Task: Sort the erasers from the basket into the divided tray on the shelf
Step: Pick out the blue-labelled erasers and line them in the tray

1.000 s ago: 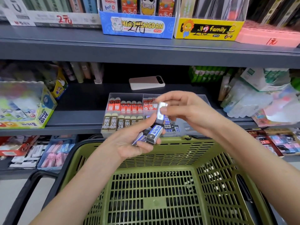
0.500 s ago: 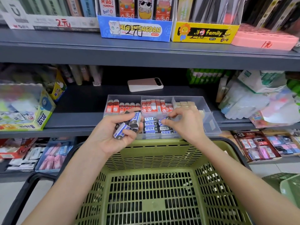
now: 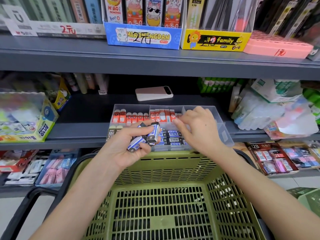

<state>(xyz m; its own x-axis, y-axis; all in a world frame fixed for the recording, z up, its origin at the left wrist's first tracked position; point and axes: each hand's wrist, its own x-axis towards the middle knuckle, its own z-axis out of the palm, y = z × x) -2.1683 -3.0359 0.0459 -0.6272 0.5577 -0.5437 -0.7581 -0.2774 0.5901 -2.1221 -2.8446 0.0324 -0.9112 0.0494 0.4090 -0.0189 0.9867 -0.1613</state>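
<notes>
**A:** Where are the erasers right now?

**B:** A handful of blue-sleeved erasers (image 3: pixel 147 137) sits in my left hand (image 3: pixel 126 146). That grip has fingers and thumb curled round them, just in front of the divided tray (image 3: pixel 223 134). More of the same kind lie stacked in the tray's front middle compartment, and red erasers (image 3: pixel 131 116) stand in the rear ones.

**A:** And the other grip?

**B:** My right hand (image 3: pixel 199 130) is over the tray, fingers bent down toward the middle compartments. I can't tell whether it pinches an eraser, because the fingertips hide that.

**A:** Which step is this?

**B:** Mid-sort, I'd judge, feeding singles from the left bundle into the tray. Next I'd pinch one eraser off the bundle and lay it flat on the blue stack without nudging the red row. The tray sits at the edge of the shelf (image 3: pixel 83 132), just beyond the rim of the green basket (image 3: pixel 173 165).
</notes>
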